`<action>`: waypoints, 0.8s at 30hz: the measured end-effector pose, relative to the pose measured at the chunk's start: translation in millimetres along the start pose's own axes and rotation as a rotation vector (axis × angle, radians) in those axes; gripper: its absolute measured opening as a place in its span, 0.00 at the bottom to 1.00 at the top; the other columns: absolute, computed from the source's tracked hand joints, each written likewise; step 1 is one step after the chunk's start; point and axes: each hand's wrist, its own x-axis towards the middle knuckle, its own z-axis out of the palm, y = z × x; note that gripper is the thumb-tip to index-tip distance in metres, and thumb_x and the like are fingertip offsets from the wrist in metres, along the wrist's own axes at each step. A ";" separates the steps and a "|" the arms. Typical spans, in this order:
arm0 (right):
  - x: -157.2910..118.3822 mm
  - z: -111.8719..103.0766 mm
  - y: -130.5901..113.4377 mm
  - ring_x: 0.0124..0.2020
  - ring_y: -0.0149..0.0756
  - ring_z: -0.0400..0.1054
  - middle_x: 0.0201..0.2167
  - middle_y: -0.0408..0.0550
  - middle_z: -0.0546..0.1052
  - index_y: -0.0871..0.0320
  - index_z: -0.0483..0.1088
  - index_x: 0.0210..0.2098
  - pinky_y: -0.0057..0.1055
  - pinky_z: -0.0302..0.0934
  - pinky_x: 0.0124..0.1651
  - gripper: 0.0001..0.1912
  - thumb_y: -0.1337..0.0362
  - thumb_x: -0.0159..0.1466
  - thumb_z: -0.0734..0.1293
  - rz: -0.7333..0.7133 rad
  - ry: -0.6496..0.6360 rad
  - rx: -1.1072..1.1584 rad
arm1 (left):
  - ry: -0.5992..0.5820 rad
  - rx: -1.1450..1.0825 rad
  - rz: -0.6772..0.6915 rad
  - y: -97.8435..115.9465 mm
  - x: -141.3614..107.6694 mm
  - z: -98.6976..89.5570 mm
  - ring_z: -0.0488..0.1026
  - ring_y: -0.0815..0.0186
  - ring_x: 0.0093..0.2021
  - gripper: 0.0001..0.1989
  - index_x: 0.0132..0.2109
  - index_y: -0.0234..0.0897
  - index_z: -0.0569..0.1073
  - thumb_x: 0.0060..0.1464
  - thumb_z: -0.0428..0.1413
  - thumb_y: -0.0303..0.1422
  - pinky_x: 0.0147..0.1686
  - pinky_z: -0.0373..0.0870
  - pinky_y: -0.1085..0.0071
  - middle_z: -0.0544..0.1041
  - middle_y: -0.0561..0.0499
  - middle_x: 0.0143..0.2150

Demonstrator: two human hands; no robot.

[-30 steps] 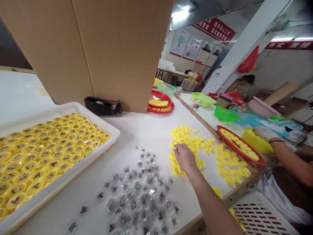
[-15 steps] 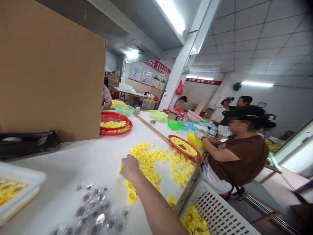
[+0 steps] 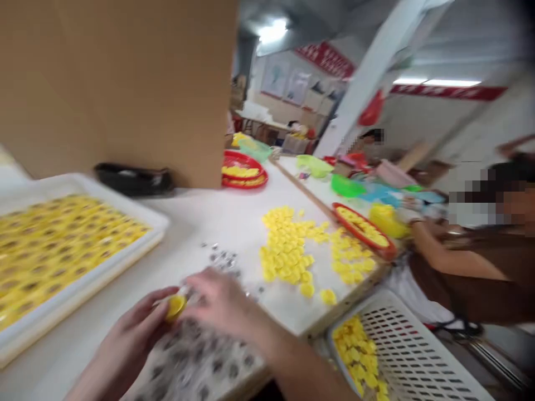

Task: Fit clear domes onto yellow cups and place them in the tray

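Observation:
A small yellow plastic cup point(image 3: 175, 307) is pinched between the thumb and fingers of my left hand point(image 3: 137, 326), low and left of the middle. My right hand point(image 3: 219, 303) comes in from the right, its fingers bent against the cup; blur hides what they pinch, though something pale shows at the tips. Below and behind both hands, small clear pieces with dark centres point(image 3: 217, 365) are scattered over the white table point(image 3: 179, 223). Many more yellow cups point(image 3: 286, 250) lie loose to the right of my right hand.
At left stands a white tray point(image 3: 161, 225) of yellow cups with dark centres, by a cardboard sheet point(image 3: 125, 83). A white perforated basket point(image 3: 409, 340) holds yellow pieces by the table edge. Red trays point(image 3: 259, 181) lie further back. A co-worker point(image 3: 468, 267) sits at right.
My view has swung left and down. The right hand has moved from the yellow pile toward me, and my left hand has come into view with a yellow cup between the hands.

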 end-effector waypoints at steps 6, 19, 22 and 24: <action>-11.1 -39.9 73.0 0.34 0.38 0.69 0.30 0.48 0.74 0.56 0.71 0.31 0.34 0.62 0.39 0.08 0.72 0.60 0.62 0.250 0.102 -0.135 | -0.058 -0.187 -0.034 -10.8 9.7 -22.3 0.75 0.63 0.37 0.24 0.47 0.35 0.70 0.45 0.63 0.42 0.36 0.72 0.71 0.76 0.47 0.39; -5.1 -6.7 73.4 0.27 0.32 0.66 0.36 0.47 0.70 0.57 0.72 0.36 0.31 0.61 0.34 0.09 0.71 0.54 0.68 0.283 -0.222 -0.199 | -0.098 -0.222 -0.055 -17.5 11.8 -15.1 0.74 0.65 0.37 0.20 0.45 0.33 0.73 0.51 0.59 0.43 0.42 0.71 0.69 0.76 0.46 0.39; -10.1 -12.6 67.7 0.27 0.30 0.66 0.37 0.46 0.70 0.57 0.70 0.37 0.30 0.61 0.34 0.10 0.70 0.54 0.67 0.279 -0.209 -0.163 | -0.109 -0.307 -0.069 -16.7 11.0 -14.3 0.75 0.63 0.39 0.20 0.47 0.33 0.73 0.50 0.61 0.40 0.42 0.72 0.69 0.76 0.45 0.40; -12.4 -18.1 60.9 0.29 0.30 0.67 0.39 0.46 0.70 0.56 0.69 0.39 0.30 0.62 0.36 0.11 0.71 0.55 0.66 0.277 -0.175 -0.145 | -0.116 -0.336 -0.072 -16.8 10.3 -14.0 0.76 0.62 0.39 0.21 0.49 0.33 0.71 0.50 0.61 0.38 0.42 0.72 0.69 0.76 0.44 0.40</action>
